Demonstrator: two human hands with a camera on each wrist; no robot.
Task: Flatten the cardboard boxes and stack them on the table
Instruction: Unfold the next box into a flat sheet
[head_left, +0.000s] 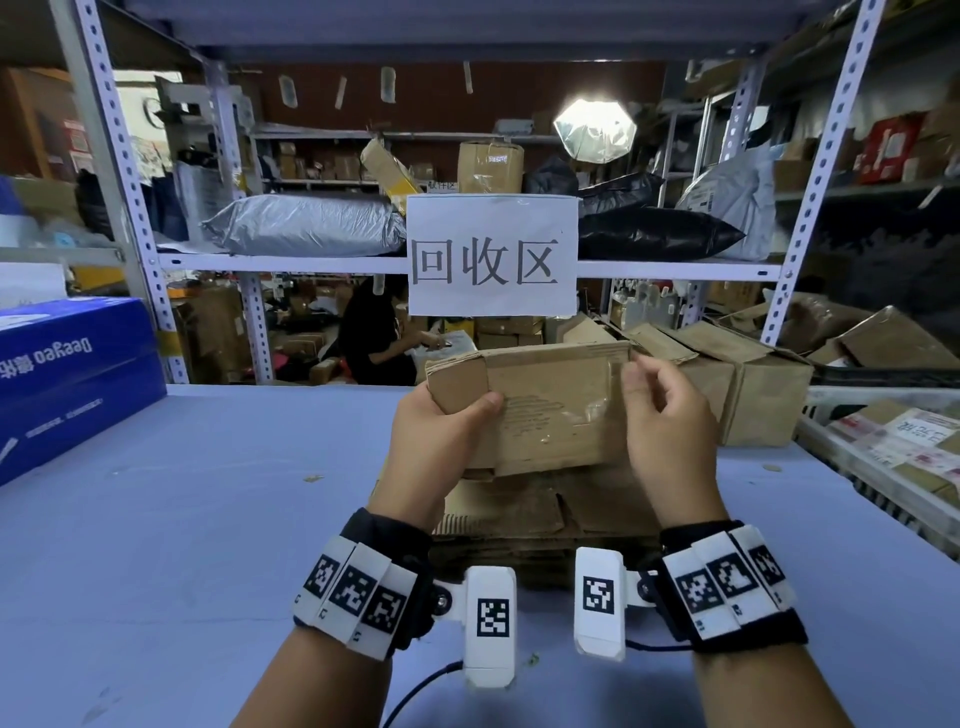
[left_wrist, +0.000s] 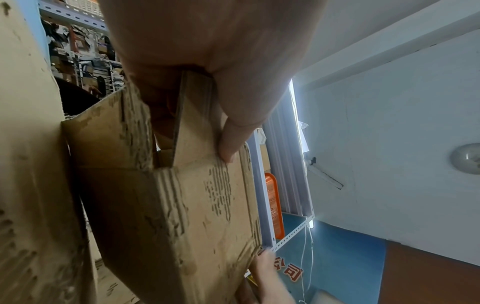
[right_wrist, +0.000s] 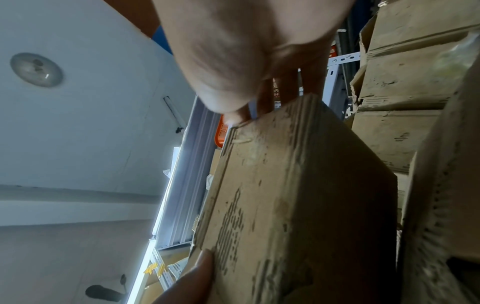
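Head view: a worn cardboard box (head_left: 545, 405) is held above the flattened stack (head_left: 524, 512) on the desk (head_left: 208, 519), left hand (head_left: 441, 441) grasping its end flap, right hand (head_left: 670, 431) apparently pinching tape at its corner. Left wrist view: thumb and fingers (left_wrist: 228, 139) clamp the flap. Right wrist view: fingertips (right_wrist: 270, 98) meet the top edge; light, soft, creased board is best taken at edges.

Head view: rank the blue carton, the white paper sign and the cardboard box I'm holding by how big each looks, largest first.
1. White paper sign and cardboard box: alike in apparent size, and the box is nearer the camera, so no ranking between them.
2. Blue carton: it looks about as large too, but the frame edge cuts it off, so its place is unsure.
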